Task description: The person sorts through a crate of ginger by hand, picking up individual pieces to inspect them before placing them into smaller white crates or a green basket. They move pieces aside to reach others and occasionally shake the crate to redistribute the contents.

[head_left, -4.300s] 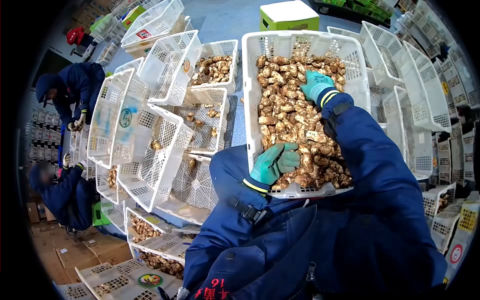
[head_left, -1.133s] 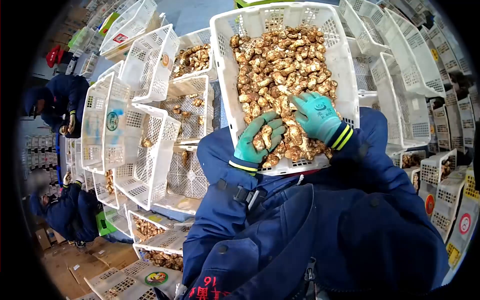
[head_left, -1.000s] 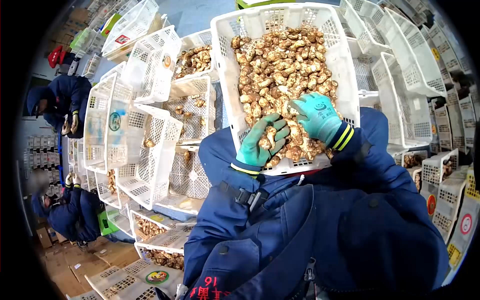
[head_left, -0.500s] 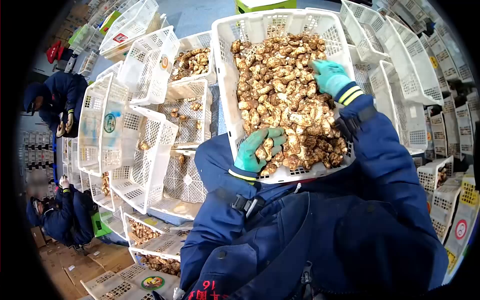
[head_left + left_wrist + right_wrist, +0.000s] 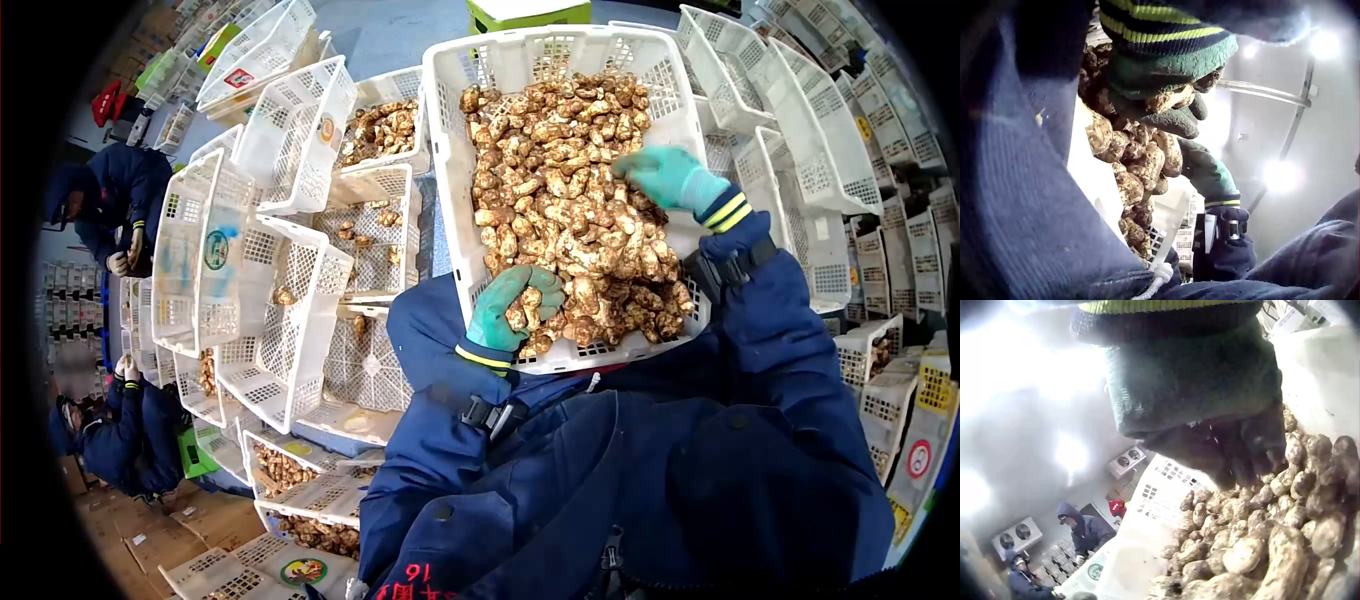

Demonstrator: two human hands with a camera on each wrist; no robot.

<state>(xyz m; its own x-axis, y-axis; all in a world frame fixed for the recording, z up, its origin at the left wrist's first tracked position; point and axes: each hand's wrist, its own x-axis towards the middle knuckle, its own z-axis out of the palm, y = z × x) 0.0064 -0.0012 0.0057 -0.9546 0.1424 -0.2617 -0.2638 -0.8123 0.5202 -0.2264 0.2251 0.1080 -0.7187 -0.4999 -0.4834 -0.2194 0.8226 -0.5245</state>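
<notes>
A white plastic crate (image 5: 447, 150) across the person's lap holds a large heap of brown-and-white mushrooms (image 5: 560, 185). At its near left corner the gloved left hand (image 5: 490, 312) curls its fingers round mushrooms (image 5: 526, 307), palm turned up. The left wrist view shows one held mushroom (image 5: 1172, 99) between the green glove's palm and fingers. Over the heap's right side, the gloved right hand (image 5: 663, 176) reaches in, fingertips right at the mushrooms. From the right wrist its dark fingers (image 5: 1254, 447) point down to the pile, their tips partly hidden, with no held mushroom visible.
White crates stand at the left, some with mushrooms (image 5: 385, 130); more crates (image 5: 825, 130) stack at the right. A green-and-white box (image 5: 530, 14) lies beyond the lap crate. Two people (image 5: 120, 205) in dark blue work at the far left, above cardboard (image 5: 160, 530).
The right hand has gone from the near heap, beside the left hand, to the heap's right side. The left hand has stayed at the near left corner, holding mushrooms.
</notes>
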